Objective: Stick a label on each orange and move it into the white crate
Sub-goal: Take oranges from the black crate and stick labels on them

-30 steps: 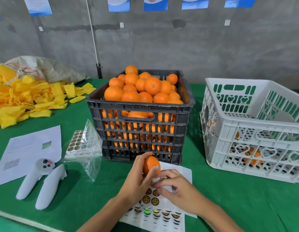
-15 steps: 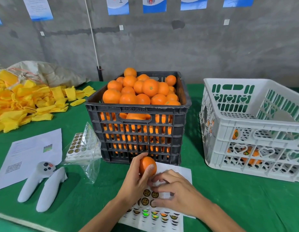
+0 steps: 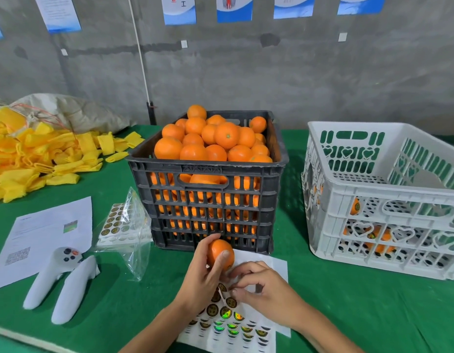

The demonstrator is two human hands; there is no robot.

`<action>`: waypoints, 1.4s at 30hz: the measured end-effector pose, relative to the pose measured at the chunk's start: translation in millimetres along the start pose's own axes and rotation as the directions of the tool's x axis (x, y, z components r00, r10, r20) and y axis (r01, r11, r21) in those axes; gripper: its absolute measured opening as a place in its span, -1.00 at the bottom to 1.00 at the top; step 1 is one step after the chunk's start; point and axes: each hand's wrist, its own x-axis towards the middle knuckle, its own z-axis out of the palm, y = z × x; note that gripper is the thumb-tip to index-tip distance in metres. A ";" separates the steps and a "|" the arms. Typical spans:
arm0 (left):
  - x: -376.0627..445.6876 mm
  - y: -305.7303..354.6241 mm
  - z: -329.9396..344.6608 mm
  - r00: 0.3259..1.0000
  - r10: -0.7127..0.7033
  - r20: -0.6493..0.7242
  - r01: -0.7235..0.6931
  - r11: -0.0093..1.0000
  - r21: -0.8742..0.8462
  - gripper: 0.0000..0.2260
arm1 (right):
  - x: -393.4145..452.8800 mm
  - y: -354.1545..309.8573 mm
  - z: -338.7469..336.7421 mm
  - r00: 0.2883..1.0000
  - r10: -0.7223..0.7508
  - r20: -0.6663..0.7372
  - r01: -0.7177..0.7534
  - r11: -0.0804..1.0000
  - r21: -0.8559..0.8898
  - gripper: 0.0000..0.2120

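Bright even light, soft shadows, perhaps slight wide-angle edge bending.

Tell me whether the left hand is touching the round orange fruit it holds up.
Touching. The head view shows the left hand gripping the round orange fruit, its thumb pressed across the front.

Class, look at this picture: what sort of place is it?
Probably a fruit-packing workroom: a black slatted plastic crate heaped with oranges, a white plastic crate, a white sheet of round labels, bare concrete wall.

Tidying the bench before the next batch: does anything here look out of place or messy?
Yes: yellow foam sleeves lie spilled in a loose heap at the table's far left, and two white controllers sit among the labelling supplies.
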 end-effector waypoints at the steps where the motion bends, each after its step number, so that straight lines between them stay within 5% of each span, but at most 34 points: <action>1: 0.3 -1.0 0.0 1.000 -0.001 0.002 0.001 1.000 0.007 -0.62 | 1.1 -0.4 -0.6 1.000 0.021 -0.016 -0.021 0.999 0.034 -0.88; 10: 3.3 -2.6 -0.3 1.000 -0.015 0.013 0.015 1.000 -0.006 -0.55 | 3.7 -12.7 -6.6 0.991 0.129 -0.026 -0.122 0.975 0.187 -0.88; 15: 2.3 -0.1 -0.5 0.999 0.023 0.049 -0.022 1.000 -0.009 -0.49 | 0.4 -19.2 4.4 0.900 0.294 -0.322 -0.219 0.943 0.249 -0.86; 19: 12.9 9.7 -4.8 0.984 0.162 0.078 -0.172 0.975 0.138 -0.40 | 5.2 -25.9 -7.0 0.768 0.202 -0.607 -0.119 0.977 0.175 -0.89; 22: 20.5 30.3 -1.0 0.953 0.272 0.131 -0.293 0.938 0.184 -0.41 | 4.1 -31.8 -9.0 0.763 0.120 -0.635 -0.040 0.989 0.139 -0.91; 25: 25.2 53.3 7.2 0.913 0.387 0.130 -0.408 0.874 0.264 -0.42 | 0.6 -41.6 -13.1 0.739 0.147 -0.657 0.064 0.956 0.285 -0.94; 29: 28.9 86.3 17.2 0.841 0.535 0.078 -0.522 0.765 0.378 -0.39 | -8.5 -67.7 -32.0 0.690 0.117 -0.714 0.169 0.933 0.316 -0.75; 35: 57.7 164.9 29.6 0.705 0.707 0.058 -0.647 0.606 0.463 -0.36 | 0.5 -128.1 -69.4 0.578 -0.110 -0.809 -0.032 0.987 -0.158 -0.26; 38: 87.8 196.6 34.6 0.717 0.676 0.172 -0.686 0.637 0.352 -0.19 | 19.4 -146.0 -113.7 0.452 -0.268 -0.851 -0.245 0.880 -0.408 -0.27; 42: 147.2 226.4 28.4 0.719 0.595 0.358 -0.694 0.640 0.329 -0.31 | 42.1 -136.3 -162.4 0.431 -0.350 -0.832 -0.425 0.735 -0.529 -0.34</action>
